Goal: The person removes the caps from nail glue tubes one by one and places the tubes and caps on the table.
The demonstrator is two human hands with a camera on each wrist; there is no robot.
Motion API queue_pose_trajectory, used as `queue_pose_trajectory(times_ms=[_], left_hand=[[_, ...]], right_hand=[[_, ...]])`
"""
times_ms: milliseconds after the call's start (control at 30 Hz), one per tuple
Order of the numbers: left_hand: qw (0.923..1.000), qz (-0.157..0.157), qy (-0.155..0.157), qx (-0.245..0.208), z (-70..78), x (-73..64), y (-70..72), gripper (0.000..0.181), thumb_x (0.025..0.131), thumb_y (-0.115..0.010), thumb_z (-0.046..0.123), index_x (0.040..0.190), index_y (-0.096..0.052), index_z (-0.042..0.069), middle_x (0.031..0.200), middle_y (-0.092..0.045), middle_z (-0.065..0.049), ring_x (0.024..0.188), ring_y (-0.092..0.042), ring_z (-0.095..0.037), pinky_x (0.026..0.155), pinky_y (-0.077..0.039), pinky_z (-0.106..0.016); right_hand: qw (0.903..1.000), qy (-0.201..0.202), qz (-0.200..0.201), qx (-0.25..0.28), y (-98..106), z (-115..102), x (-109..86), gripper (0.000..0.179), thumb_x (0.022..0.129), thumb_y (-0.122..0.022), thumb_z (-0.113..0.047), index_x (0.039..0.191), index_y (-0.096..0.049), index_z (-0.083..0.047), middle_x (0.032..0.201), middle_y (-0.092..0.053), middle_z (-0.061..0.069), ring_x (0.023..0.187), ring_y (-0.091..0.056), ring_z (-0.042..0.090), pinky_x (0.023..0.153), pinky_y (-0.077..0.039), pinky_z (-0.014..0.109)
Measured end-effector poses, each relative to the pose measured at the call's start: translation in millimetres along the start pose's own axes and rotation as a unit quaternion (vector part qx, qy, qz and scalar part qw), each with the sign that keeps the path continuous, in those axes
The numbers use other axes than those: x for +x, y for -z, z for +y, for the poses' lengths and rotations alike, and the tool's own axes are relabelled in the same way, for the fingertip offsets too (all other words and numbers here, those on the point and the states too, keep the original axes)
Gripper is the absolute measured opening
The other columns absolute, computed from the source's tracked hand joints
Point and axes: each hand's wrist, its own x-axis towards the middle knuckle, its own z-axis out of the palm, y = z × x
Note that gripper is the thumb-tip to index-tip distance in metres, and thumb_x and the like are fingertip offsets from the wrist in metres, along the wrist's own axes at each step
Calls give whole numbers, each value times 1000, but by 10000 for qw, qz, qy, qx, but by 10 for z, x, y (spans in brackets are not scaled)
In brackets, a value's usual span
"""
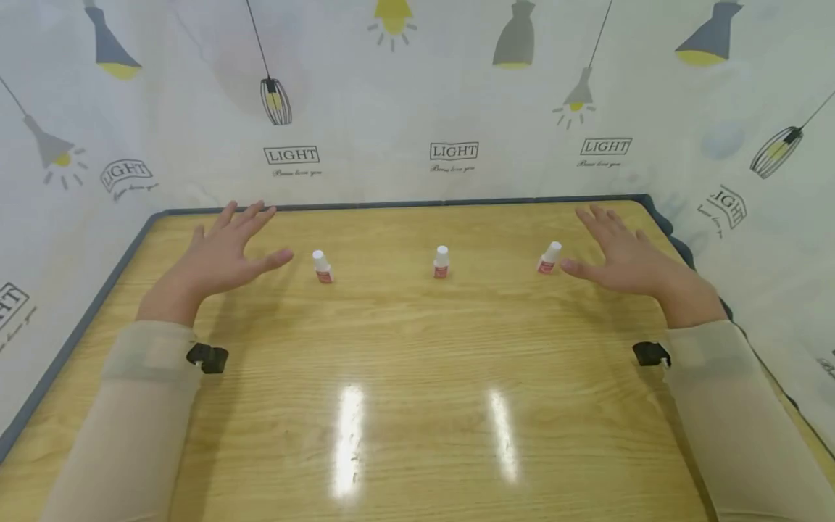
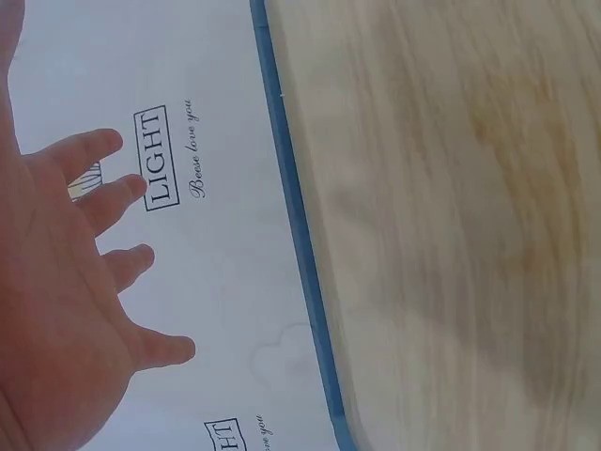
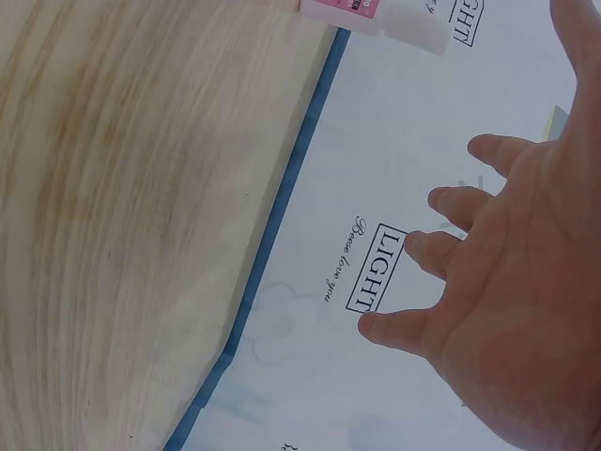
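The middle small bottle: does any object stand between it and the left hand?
Yes. In the head view, the left bottle stands on the table between the left hand and the middle bottle, roughly on the straight line joining them.

An indoor spot, though home or workplace cannot be told: a glossy wood-grain table (image 1: 417,341) with dark blue edging (image 1: 391,204) meets pale wall covering (image 1: 365,94) printed with hanging lamps (image 1: 513,40) and the word LIGHT (image 1: 454,151)
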Motion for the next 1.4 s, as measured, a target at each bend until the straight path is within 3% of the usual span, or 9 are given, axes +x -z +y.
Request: queue_pose_trajectory(times_ms=[267, 533, 933, 1167, 1400], left_hand=[[9996, 241, -122, 31, 109, 22, 48, 100, 99, -47, 79, 173, -15, 22, 182, 2, -4, 166, 20, -42, 117, 9, -89], [9984, 383, -357, 190, 407, 85, 176, 99, 97, -46, 83, 173, -17, 26, 182, 0, -2, 167, 16, -42, 119, 9, -87], [9943, -49, -1062, 10, 1289, 420, 322, 102, 93, -45, 87, 173, -15, 30, 182, -3, -4, 168, 14, -37, 128, 10, -76], [9895, -147, -1429, -130, 1787, 666, 298, 101, 94, -47, 86, 173, -15, 30, 182, -2, -2, 169, 11, -34, 132, 7, -70], [9845, -151, -1707, -364, 2273, 873, 185, 97, 97, -49, 80, 173, -18, 28, 182, -6, -1, 170, 3, -31, 135, 0, -66]], right_hand=[[10000, -1, 78, -50, 38, 2, -21, 105, 104, -53, -67, 172, 11, -20, 179, 20, 13, 164, 18, 47, 120, 3, 86], [9997, -5, 119, -233, 119, -20, -39, 104, 104, -52, -67, 172, 9, -16, 178, 19, 18, 164, 12, 50, 120, 0, 87], [9999, -1, -52, -117, 253, -53, 42, 103, 104, -49, -69, 172, 10, -20, 179, 19, 15, 165, 13, 48, 119, 0, 88], [9999, 76, -85, -24, 335, -83, 66, 102, 105, -49, -67, 172, 13, -20, 179, 20, 14, 164, 14, 51, 121, 1, 85], [9997, 156, 9, 201, 396, -64, 86, 100, 106, -52, -62, 172, 10, -22, 179, 16, 15, 165, 12, 49, 125, -7, 81]])
